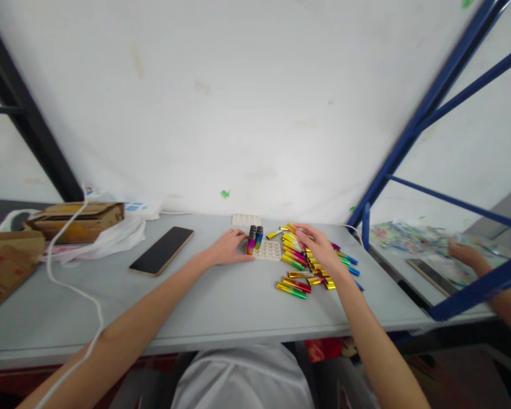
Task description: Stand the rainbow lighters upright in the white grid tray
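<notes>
A white tray with small compartments [269, 250] lies on the grey table, with several colourful lighters [251, 241] standing upright at its left side. My left hand [232, 247] rests beside them, thumb and fingers spread around the tray's left edge. To the right lies a loose pile of shiny gold, red, green and blue tubes [296, 259]. Over the pile's upper part is my right hand [317, 243], its fingers bent together at a gold tube; whether it grips that tube is too small to tell.
A second white tray [246, 220] sits by the wall. Left are a phone [162, 250], cardboard boxes [79, 219], a plastic bag [114, 240] and a white cable [74, 287]. Blue metal bars [409, 136] rise at the right. Beyond them, a person's hand [466, 251] is over another table.
</notes>
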### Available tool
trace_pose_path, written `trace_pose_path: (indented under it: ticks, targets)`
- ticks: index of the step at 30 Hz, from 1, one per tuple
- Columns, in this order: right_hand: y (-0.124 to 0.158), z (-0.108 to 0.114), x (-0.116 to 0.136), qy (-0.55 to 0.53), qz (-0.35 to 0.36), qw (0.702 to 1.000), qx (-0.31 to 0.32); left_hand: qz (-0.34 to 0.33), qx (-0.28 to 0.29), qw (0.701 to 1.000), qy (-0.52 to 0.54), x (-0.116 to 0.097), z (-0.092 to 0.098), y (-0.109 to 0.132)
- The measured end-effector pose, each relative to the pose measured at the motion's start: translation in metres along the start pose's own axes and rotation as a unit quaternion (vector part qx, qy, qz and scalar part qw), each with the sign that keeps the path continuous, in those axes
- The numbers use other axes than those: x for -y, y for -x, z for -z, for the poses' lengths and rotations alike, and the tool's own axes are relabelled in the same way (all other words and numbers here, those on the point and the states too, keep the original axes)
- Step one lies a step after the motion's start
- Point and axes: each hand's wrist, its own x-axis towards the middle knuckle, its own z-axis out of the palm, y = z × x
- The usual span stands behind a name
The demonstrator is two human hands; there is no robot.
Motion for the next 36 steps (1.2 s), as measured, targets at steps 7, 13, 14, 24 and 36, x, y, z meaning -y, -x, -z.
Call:
trace_pose_path:
  ticks: [7,13,14,24,36]
  targets:
    - [-0.043,-0.041,0.012,-0.173,-0.018,0.985,-0.017,-0.012,-0.015,1.0,0.004,0.003,-0.003,0.001]
    - [-0.053,-0.068,-0.005,-0.089,-0.017,0.994,-0.057,-0.02,-0.024,0.999,0.011,0.007,-0.006,0.0]
    - [-0.052,-0.071,-0.008,-0.075,-0.021,0.996,-0.053,-0.023,-0.027,0.999,0.013,0.007,-0.007,0.001]
    - [-0.037,-0.092,-0.012,-0.153,-0.099,0.983,0.025,-0.026,-0.035,0.999,0.004,0.01,-0.007,0.002]
    - [-0.038,-0.105,-0.028,0.084,-0.061,0.993,-0.055,-0.024,-0.033,0.999,0.0,0.006,-0.004,0.002]
